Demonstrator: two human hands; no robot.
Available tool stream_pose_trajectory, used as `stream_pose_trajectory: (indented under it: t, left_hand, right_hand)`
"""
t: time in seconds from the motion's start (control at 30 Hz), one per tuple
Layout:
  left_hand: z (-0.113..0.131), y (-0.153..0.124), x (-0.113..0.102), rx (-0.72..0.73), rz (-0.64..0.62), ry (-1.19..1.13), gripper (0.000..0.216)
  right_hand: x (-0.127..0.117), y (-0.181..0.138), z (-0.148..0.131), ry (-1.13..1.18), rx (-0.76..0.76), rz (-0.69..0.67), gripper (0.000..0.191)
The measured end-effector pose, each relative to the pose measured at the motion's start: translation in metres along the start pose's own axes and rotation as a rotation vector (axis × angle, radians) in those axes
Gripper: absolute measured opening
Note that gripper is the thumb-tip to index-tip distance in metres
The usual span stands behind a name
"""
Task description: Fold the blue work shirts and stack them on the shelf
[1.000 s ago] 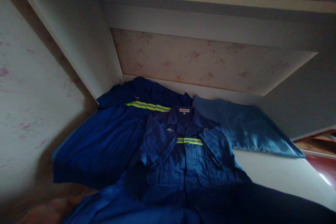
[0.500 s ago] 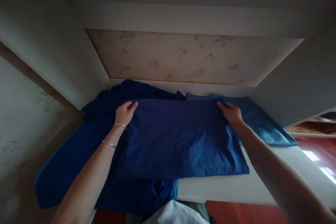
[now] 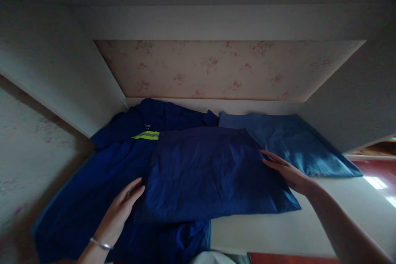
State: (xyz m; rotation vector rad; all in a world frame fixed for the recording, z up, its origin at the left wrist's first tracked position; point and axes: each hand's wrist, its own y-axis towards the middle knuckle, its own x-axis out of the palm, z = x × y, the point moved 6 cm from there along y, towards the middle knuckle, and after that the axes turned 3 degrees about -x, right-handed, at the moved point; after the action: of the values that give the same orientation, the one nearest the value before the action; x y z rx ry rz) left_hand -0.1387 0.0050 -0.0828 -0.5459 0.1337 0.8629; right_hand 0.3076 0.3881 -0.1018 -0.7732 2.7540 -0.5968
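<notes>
Folded cloth [image 3: 213,173] is flanked by both hands. Left hand [image 3: 123,208] and right hand [image 3: 286,171] are laid flat, fingers extended, against its edges; nothing is gripped.

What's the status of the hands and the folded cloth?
Left hand flat at folded cloth left edge. Right hand flat at its right edge. Cloth lies on blue jacket; lighter blue cloth beside.

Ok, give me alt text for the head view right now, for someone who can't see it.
Two bare hands rest at the side edges of a folded dark blue garment, left hand and right hand, on a white shelf. A blue jacket with a yellow-green stripe lies underneath; lighter blue cloth behind.
</notes>
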Motion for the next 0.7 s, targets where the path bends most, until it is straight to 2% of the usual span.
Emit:
stream_pose_trajectory:
  t: [0.1, 0.2, 0.27, 0.33, 0.4, 0.5, 0.57, 0.63, 0.7]
  left_hand:
    - [0.0, -0.023, -0.003, 0.01, 0.065, 0.03, 0.064]
    - [0.01, -0.039, 0.016, 0.003, 0.003, 0.059, 0.063]
    - [0.01, -0.05, 0.033, -0.074, -0.094, -0.124, 0.057]
    - [0.007, -0.058, 0.043, -0.183, -0.155, -0.379, 0.052]
    - [0.002, -0.063, 0.046, -0.283, -0.154, -0.542, 0.051]
    - [0.001, -0.059, 0.051, -0.344, -0.221, -0.542, 0.046]
    - [0.007, -0.052, 0.061, -0.329, -0.303, -0.464, 0.044]
    - [0.017, -0.041, 0.072, -0.276, -0.313, -0.354, 0.042]
    - [0.029, -0.031, 0.087, -0.235, -0.304, -0.277, 0.041]
  right_hand:
    - [0.01, -0.017, -0.002, 0.082, -0.005, -0.028, 0.063]
    - [0.034, -0.017, -0.004, 0.167, 0.046, -0.113, 0.076]
    - [0.045, -0.015, -0.001, 0.196, 0.105, -0.114, 0.082]
    - [0.047, -0.014, 0.001, 0.202, 0.12, -0.05, 0.084]
    - [0.042, -0.017, 0.001, 0.215, 0.114, 0.005, 0.089]
    - [0.022, -0.028, -0.005, 0.272, 0.08, 0.064, 0.096]
    - [0.006, -0.036, -0.01, 0.294, 0.059, 0.12, 0.097]
    - [-0.005, -0.041, -0.01, 0.288, 0.072, 0.141, 0.099]
    - [-0.006, -0.042, -0.004, 0.274, 0.118, 0.104, 0.101]
